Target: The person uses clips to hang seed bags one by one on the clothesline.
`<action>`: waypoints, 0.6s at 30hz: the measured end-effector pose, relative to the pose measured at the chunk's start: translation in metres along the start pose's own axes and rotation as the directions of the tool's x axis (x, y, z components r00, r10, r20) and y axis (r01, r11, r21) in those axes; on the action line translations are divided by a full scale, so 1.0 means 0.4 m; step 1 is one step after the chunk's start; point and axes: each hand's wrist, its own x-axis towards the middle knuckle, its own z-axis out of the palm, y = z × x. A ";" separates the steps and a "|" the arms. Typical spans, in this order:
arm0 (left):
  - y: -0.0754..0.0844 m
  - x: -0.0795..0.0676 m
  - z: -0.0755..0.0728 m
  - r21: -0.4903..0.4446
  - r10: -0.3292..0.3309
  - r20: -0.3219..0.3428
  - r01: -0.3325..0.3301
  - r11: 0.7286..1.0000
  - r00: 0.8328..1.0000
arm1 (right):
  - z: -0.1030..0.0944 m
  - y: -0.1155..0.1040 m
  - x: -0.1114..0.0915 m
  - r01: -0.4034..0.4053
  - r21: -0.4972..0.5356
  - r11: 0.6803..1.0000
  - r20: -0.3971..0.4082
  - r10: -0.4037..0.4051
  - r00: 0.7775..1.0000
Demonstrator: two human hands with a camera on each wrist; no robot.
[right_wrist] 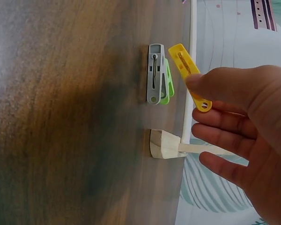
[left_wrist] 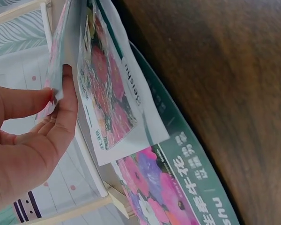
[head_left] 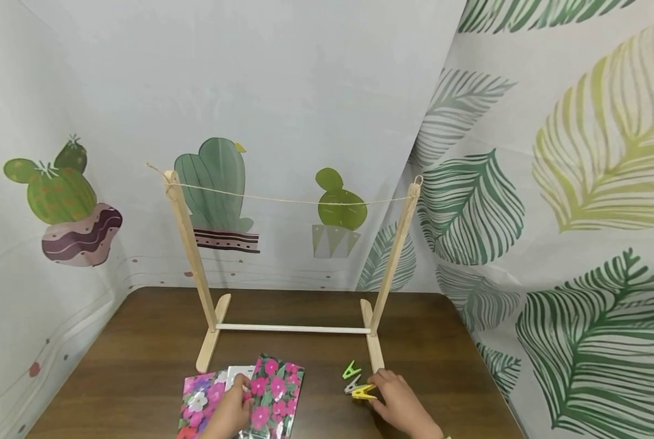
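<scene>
My left hand (head_left: 230,410) pinches the edge of a pink-flowered seed packet (head_left: 276,393) between thumb and fingers. In the left wrist view that packet is tilted up and seen nearly edge-on. Beneath it lie a white-bordered seed packet (left_wrist: 110,89) and another packet (left_wrist: 157,187) with purple, pink and white flowers and a green edge. Between thumb and fingers, my right hand (head_left: 402,403) holds a yellow clothespin (right_wrist: 189,77). Close beside it on the table are a grey clothespin (right_wrist: 154,75) and a green clothespin (head_left: 351,369).
A wooden frame with two posts (head_left: 192,253) stands behind the hands on the brown table (head_left: 316,308). Twine (head_left: 283,200) runs between the post tops, and a white rod (head_left: 294,329) joins the feet. Patterned cloth (head_left: 288,91) hangs behind the table.
</scene>
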 end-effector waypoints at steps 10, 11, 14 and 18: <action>0.007 -0.002 -0.015 -0.039 0.026 0.007 -0.025 0.999 1.000 | -0.002 -0.003 0.007 0.013 0.027 1.000 0.001 -0.013 1.000; 0.005 -0.002 -0.017 -0.048 0.027 0.017 -0.026 0.999 0.999 | -0.001 -0.003 0.008 0.020 0.024 1.000 -0.008 -0.020 1.000; -0.001 -0.001 -0.023 -0.086 0.034 0.035 -0.030 0.996 0.999 | 0.001 -0.003 0.012 0.037 0.012 0.999 -0.028 -0.037 0.999; -0.004 0.000 -0.028 -0.095 0.044 0.039 -0.040 0.995 0.998 | -0.004 -0.002 0.021 0.051 -0.013 0.999 -0.042 -0.052 0.998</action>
